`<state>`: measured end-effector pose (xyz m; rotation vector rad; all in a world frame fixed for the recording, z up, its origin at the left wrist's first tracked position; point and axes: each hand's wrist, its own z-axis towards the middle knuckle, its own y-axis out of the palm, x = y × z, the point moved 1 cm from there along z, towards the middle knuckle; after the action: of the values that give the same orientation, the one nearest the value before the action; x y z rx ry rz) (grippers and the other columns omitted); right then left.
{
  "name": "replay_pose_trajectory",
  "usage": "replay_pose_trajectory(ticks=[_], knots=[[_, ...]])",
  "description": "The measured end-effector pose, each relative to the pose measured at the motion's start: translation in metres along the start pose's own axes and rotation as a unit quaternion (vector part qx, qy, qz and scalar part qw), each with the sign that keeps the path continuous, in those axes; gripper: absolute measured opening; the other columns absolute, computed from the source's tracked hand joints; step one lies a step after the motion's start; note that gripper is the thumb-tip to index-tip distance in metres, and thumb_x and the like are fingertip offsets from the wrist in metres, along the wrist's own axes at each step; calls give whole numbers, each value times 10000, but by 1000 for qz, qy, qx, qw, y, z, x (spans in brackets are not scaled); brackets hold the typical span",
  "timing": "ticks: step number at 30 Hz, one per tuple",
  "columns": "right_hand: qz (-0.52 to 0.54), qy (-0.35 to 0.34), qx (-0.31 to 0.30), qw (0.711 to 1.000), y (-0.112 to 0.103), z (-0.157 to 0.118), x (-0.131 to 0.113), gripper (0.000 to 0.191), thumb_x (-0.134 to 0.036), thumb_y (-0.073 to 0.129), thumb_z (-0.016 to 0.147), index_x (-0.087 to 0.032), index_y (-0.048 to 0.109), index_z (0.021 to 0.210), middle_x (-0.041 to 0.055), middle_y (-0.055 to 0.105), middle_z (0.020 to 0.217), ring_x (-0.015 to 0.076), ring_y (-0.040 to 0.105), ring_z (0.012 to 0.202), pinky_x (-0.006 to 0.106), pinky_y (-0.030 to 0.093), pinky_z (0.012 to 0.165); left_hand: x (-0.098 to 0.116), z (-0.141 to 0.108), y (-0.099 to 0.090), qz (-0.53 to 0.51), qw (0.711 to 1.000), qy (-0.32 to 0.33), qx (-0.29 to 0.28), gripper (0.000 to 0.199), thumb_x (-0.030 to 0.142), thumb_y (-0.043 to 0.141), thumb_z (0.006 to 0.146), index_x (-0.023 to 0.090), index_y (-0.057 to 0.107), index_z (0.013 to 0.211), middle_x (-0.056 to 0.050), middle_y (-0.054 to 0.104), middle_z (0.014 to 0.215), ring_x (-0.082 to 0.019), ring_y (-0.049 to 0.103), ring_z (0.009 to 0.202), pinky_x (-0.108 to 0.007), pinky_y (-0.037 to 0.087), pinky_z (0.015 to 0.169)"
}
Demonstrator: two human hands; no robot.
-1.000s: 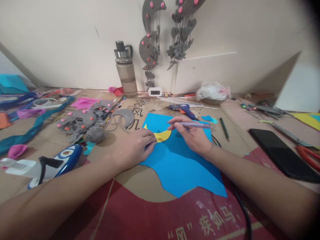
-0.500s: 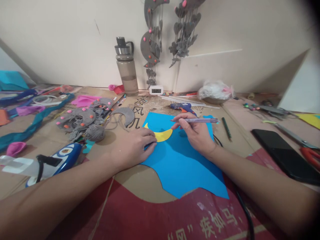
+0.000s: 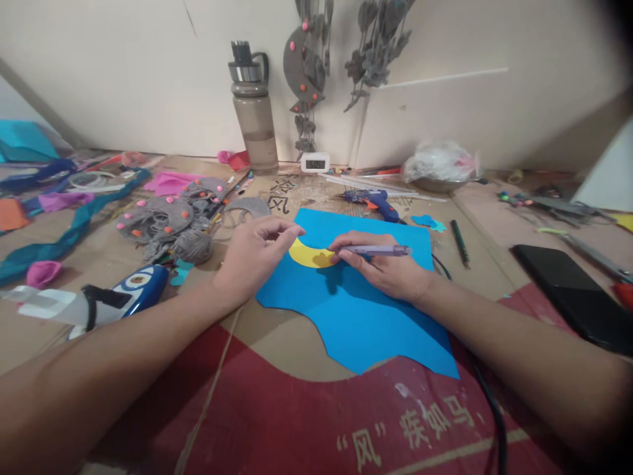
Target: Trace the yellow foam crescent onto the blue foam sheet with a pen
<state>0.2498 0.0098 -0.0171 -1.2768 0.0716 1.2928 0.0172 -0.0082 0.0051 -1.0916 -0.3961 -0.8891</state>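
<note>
A yellow paper crescent (image 3: 311, 256) is over a sheet of blue craft paper (image 3: 341, 316) with a wavy cut front edge. My left hand (image 3: 260, 254) has its thumb and index finger pinched at the crescent's left tip. In my right hand (image 3: 393, 267) lies a pale purple pen (image 3: 378, 251), held nearly level, its writing end hidden at the fingers. Those right fingertips also touch the crescent's right tip. A shadow falls on the blue sheet just below it.
A glue gun (image 3: 373, 199), a green pencil (image 3: 459, 243) and a black phone (image 3: 568, 290) lie behind and right. Grey felt moons (image 3: 158, 221) and a blue-white tool (image 3: 141, 290) are left. A water bottle (image 3: 254, 119) stands by a small clock (image 3: 315, 163).
My left hand has risen from the blue sheet to a pinch at the crescent's left tip. My right hand has come down to its right tip. The camera view has tilted lower.
</note>
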Motion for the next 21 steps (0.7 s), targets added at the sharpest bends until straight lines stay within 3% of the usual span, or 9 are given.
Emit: replay_pose_trajectory(ticks=[3, 7, 9, 12, 15, 18, 21], knots=[[-3, 4, -2, 1000, -1, 0, -1, 270, -425, 514, 996, -216, 676, 1051, 34, 747, 970, 174, 696, 897, 304, 532, 831, -1, 3, -1, -34, 999, -40, 12, 227, 287, 565, 903, 183, 760, 849, -11, 775, 854, -152, 683, 793, -251, 513, 727], [-2, 7, -2, 1000, -1, 1, -1, 276, -427, 512, 996, -214, 671, 1065, 36, 754, 980, 177, 701, 895, 315, 537, 840, -4, 3, 1, -40, 998, -44, -1, 260, 317, 538, 928, 176, 751, 880, -24, 773, 890, -160, 688, 835, -254, 519, 764], [-1, 7, -5, 1000, 0, 2, 0, 278, -428, 506, 997, -216, 670, 1070, 37, 755, 979, 181, 704, 897, 324, 540, 846, -6, 2, 4, 6, 999, -4, -53, 308, 338, 496, 961, 177, 747, 885, -37, 766, 912, -174, 686, 847, -281, 521, 782], [6, -2, 13, 1000, 1, 1, 0, 264, -433, 506, 995, -231, 673, 1023, 27, 751, 945, 187, 705, 908, 336, 539, 863, -11, -2, 12, 120, 970, 146, -154, 335, 330, 472, 987, 165, 736, 866, -73, 748, 948, -218, 675, 923, -358, 519, 872], [41, -4, 123, 992, 0, 0, 1, 267, -458, 496, 997, -243, 651, 1030, 14, 742, 894, 178, 698, 889, 344, 535, 861, -16, -6, 17, 205, 933, 247, -160, 320, 317, 468, 1003, 149, 727, 918, -110, 730, 993, -249, 667, 980, -399, 528, 886], [91, 31, 274, 957, -3, 2, 9, 302, -510, 472, 995, -242, 610, 1020, -1, 697, 769, 152, 658, 725, 310, 526, 702, -18, -7, 19, 218, 926, 269, -149, 339, 306, 450, 1013, 143, 725, 899, -113, 725, 979, -249, 674, 946, -405, 550, 843], [134, 70, 369, 917, -9, 7, 21, 335, -559, 429, 993, -252, 564, 990, -21, 624, 679, 131, 592, 620, 273, 471, 586, -18, -7, 18, 207, 929, 270, -146, 331, 289, 455, 1010, 145, 723, 880, -110, 726, 982, -250, 675, 953, -416, 556, 850]])
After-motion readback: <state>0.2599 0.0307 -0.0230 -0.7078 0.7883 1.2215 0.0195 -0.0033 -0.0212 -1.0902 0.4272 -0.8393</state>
